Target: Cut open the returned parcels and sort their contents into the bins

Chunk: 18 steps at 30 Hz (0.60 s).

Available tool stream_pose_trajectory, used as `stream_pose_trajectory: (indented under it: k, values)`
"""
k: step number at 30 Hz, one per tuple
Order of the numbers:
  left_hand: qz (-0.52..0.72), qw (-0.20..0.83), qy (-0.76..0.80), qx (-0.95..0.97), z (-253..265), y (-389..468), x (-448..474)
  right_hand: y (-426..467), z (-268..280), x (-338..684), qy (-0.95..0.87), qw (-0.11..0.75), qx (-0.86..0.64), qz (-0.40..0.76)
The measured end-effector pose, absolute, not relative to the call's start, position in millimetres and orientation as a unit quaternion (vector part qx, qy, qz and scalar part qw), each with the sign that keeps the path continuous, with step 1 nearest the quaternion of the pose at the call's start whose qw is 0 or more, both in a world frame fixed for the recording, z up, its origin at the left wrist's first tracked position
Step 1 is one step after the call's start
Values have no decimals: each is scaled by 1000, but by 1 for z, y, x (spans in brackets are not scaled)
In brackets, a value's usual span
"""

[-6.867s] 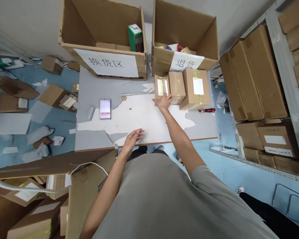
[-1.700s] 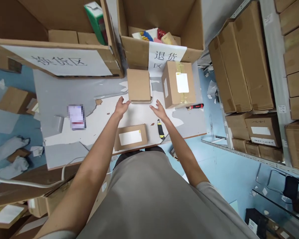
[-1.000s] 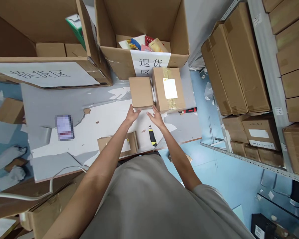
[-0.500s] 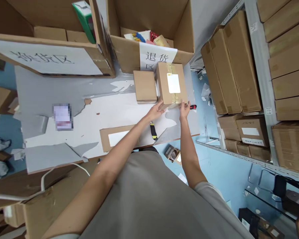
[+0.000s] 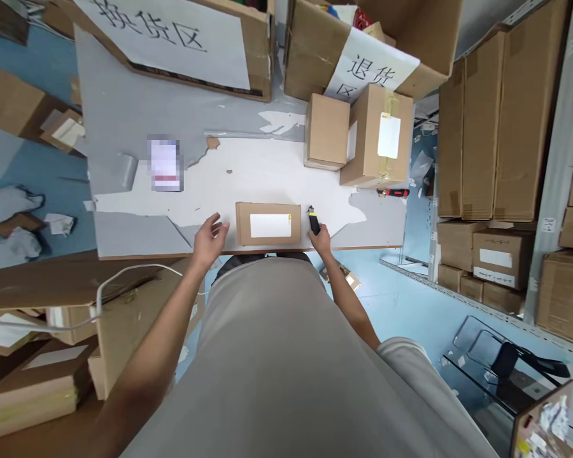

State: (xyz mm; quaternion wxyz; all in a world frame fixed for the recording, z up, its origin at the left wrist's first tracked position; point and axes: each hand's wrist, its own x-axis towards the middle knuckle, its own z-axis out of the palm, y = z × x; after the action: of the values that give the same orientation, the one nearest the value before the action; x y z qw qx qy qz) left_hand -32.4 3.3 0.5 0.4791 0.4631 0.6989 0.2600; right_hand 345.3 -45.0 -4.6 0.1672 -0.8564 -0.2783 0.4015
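Note:
A small brown carton [image 5: 244, 224] with a white label lies at the table's front edge, between my hands. To its right, my right hand [image 5: 321, 240] is closed around a black and yellow utility knife [image 5: 314, 221], its tip pointing away from me. My left hand [image 5: 211, 240] hovers left of the carton, apart from it, fingers spread and loosely curved with nothing in them. Farther back on the right, a taped carton [image 5: 370, 137] with a white label stands beside a plain brown box [image 5: 328, 130].
Two large open cartons with paper signs, an exchange bin [image 5: 260, 57] and a return bin [image 5: 310, 57], line the back. A red and black tool [image 5: 395, 192] lies at the right edge. A pixelated flat item [image 5: 165, 164] lies left. Shelved boxes [image 5: 482, 127] stand right.
Both hands have left the taped carton at the back right. My right hand has picked up the utility knife; my left hand has moved left. The small carton now lies squarely before me.

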Motion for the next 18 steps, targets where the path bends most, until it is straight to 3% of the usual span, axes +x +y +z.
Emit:
stream_pose_trajectory:
  k: [9, 18]
  values:
    - [253, 569, 633, 460, -6, 59, 4, 18, 13, 304, -256, 267, -819, 438]
    - [309, 512, 619, 509, 22, 55, -10, -6, 37, 288, -357, 303, -791, 394]
